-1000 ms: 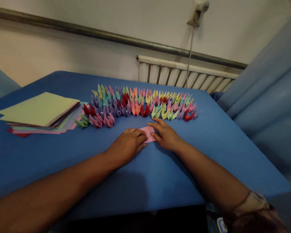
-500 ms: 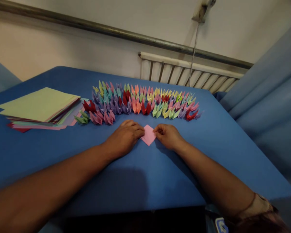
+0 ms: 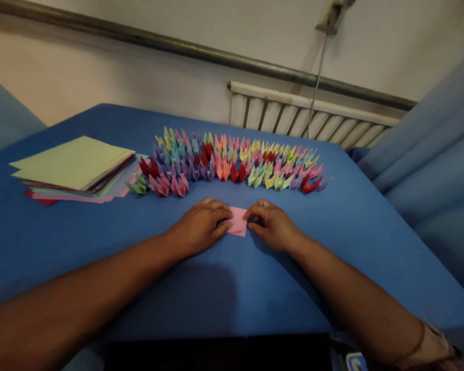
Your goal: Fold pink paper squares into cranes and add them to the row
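A small folded pink paper (image 3: 237, 222) lies on the blue table (image 3: 232, 288) between my two hands. My left hand (image 3: 199, 226) rests on its left edge, fingers curled down and pressing it to the table. My right hand (image 3: 272, 224) pinches its right edge with curled fingers. Part of the paper is hidden under my fingers. Just beyond it stand rows of several folded paper cranes (image 3: 235, 162) in many colours.
A stack of coloured square paper sheets (image 3: 77, 167), light green on top, lies at the left of the table. A radiator (image 3: 309, 121) and a pipe run along the wall behind. Blue cloth (image 3: 429, 144) hangs at the right.
The pink paper showed as a diamond half a second ago; now it is a flatter, squarer shape. Both hands have closed in on its edges. The view has shifted slightly.
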The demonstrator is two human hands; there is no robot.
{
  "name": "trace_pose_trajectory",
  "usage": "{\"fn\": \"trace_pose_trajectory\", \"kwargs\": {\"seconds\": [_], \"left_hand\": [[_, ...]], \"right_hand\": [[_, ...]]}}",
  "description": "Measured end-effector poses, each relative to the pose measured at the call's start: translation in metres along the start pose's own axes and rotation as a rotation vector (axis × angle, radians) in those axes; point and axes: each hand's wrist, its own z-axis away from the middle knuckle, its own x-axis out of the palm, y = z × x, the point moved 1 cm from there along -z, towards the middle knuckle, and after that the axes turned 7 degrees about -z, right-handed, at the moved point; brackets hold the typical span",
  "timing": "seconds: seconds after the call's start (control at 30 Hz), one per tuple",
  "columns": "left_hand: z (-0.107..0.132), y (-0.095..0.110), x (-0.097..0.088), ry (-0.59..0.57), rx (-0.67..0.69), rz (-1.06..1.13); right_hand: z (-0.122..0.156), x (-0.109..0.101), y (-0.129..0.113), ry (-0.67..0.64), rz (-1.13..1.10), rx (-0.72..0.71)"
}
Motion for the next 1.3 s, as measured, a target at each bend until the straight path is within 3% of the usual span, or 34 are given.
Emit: {"fn": "trace_pose_trajectory", "kwargs": {"seconds": [0.17, 0.7, 0.97, 1.3], "left_hand": [[0.005, 0.004, -0.005, -0.027, -0.038, 0.039], [0.000, -0.002, -0.003, -0.030, -0.106, 0.132], [-0.007, -0.012, -0.011, -0.082, -0.160, 0.341], [-0.005, -0.018, -0.004, -0.060, -0.199, 0.220]], "right_hand": [[0.000, 0.006, 0.000, 0.001, -0.008, -0.056], [-0.004, 0.011, -0.007, 0.045, 0.097, 0.019], [-0.002, 0.011, -0.005, 0.047, 0.120, 0.007], [-0.004, 0.012, -0.007, 0.061, 0.164, 0.019]]}}
